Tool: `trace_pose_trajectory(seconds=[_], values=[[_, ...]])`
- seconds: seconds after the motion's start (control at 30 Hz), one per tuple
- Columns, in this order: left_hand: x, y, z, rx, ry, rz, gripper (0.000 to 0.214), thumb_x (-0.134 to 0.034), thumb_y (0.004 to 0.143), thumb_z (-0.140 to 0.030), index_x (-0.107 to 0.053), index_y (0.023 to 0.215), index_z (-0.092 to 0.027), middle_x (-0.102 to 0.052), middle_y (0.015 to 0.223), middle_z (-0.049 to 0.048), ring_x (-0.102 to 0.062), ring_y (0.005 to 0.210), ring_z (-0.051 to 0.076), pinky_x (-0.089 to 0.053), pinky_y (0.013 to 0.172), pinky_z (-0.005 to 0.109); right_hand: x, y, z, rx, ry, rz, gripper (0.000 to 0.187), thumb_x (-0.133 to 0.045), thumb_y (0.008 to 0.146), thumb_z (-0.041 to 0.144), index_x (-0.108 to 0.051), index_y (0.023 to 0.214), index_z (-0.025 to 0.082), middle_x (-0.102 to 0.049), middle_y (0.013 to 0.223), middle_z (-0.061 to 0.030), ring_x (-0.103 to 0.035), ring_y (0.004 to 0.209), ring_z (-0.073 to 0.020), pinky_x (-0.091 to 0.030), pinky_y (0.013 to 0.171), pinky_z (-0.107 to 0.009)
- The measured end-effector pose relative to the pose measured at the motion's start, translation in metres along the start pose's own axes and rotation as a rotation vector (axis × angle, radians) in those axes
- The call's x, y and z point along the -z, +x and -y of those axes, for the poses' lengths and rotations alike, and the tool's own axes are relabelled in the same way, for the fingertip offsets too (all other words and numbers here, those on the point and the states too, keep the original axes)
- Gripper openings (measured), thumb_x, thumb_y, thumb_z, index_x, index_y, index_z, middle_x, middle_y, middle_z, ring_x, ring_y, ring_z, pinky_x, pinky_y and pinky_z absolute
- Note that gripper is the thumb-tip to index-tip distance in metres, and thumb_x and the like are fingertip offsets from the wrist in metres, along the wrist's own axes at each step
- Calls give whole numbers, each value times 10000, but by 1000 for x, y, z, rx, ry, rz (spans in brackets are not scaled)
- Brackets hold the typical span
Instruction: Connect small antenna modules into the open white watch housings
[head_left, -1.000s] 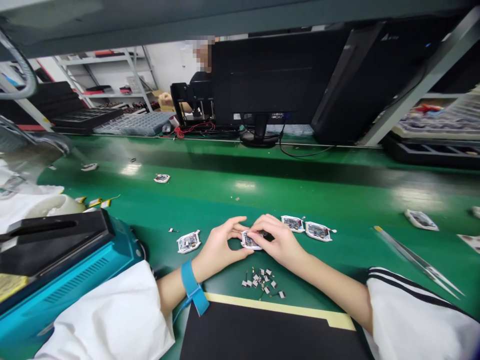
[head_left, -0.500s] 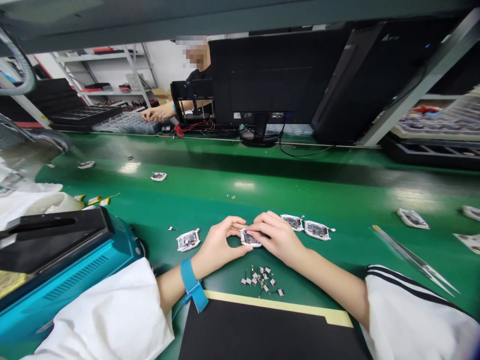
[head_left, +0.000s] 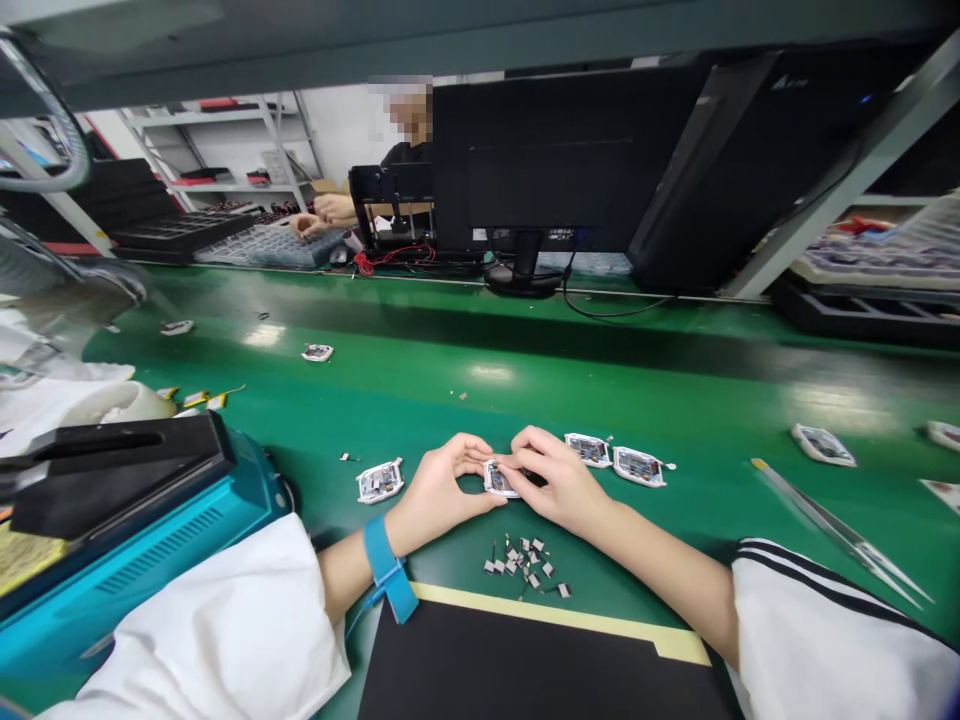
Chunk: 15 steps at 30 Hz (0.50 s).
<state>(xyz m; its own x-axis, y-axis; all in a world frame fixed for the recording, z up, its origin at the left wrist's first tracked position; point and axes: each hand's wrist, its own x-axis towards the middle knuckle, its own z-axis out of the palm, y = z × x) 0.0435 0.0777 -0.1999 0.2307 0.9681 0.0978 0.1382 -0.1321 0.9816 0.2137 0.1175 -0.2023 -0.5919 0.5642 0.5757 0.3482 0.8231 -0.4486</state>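
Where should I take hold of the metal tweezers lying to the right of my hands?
Pinch the tweezers mid-length from above with your right hand: they lie flat on the green mat, legs spreading toward the near-right tips, so the middle leaves the tips free.

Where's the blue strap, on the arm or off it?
On: the blue wrist strap wraps around the person's left wrist.

Blue ESD wrist strap [head_left: 382, 565] w/ cord just behind L hand [head_left: 442, 490]; plain white L sleeve [head_left: 217, 625]; white R sleeve [head_left: 832, 635] w/ black stripes.
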Motion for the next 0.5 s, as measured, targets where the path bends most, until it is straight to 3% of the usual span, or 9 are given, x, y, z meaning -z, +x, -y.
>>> trace_pose_trajectory(seconds=[0.13,0.23,0.5], values=[[0,1,2,42,15,-15,400,-710,574,-175,-429,857,-156,-569,864,18,-582,799,114,-490,773,250,5,-5,-1,143,-275,121,217,-416,824,223,-609,883,144,-506,748,-62,-421,667,-135,-344,582,-268],[2,2,3,89,17,-18,412,-714,568,-178,-420,856,-153,-571,838,17,-590,774,113,-498,761,261,6,-7,0,158,-390,159,259,-402,834,255,-603,959,152,-513,737,-57,-412,649,-136,-339,571,-269],[2,4,5,101,45,10,447,-723,551,-167,-420,880,-152,-573,865,30,-599,789,124,-511,770,281,1,-1,-9,138,-270,102,169,-432,840,208,-591,842,151,-541,749,-31,-461,699,-111,-389,642,-229]])
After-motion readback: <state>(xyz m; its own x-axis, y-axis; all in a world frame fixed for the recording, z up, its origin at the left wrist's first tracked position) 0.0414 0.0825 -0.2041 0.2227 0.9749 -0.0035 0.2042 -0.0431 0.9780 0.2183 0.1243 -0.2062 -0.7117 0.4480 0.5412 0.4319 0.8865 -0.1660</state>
